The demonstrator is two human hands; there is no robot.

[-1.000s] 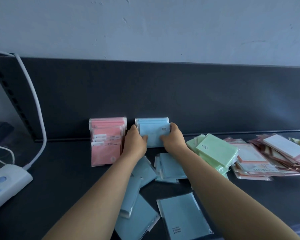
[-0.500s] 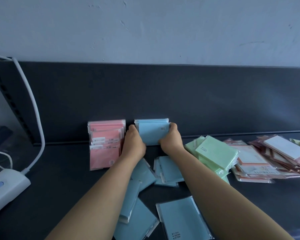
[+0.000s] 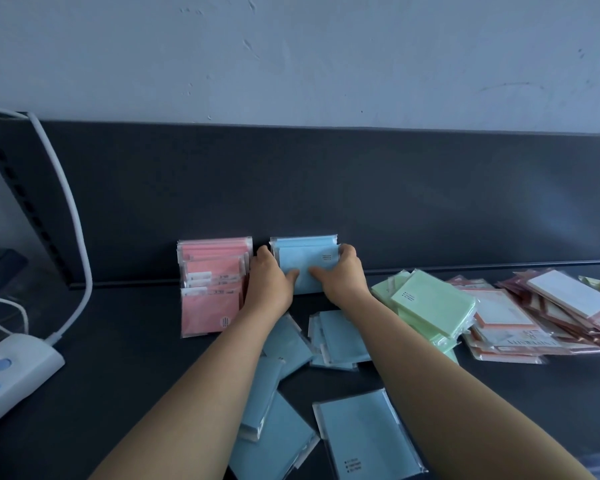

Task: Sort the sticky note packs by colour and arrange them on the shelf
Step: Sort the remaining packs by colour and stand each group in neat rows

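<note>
Dark shelf point(image 3: 136, 368), back panel behind. Loose blue sticky note packs point(image 3: 364, 434) lie flat at the front edge, green packs point(image 3: 430, 303) and an orange-trimmed heap point(image 3: 499, 315) to the right. Pink stack point(image 3: 210, 306) leans on the back panel, and the upright blue stack point(image 3: 307, 254) is just beside it with a small gap between. Left hand point(image 3: 269, 285) and right hand point(image 3: 343, 280) clamp the blue stack's sides, fingers curled round the edges, thumbs on its front. Bare shelf lies left of the pink stack, up to the power strip point(image 3: 14, 372).

Pale scuffed wall point(image 3: 326, 57), dark back panel point(image 3: 430, 195), white power strip point(image 3: 11, 368) left
</note>
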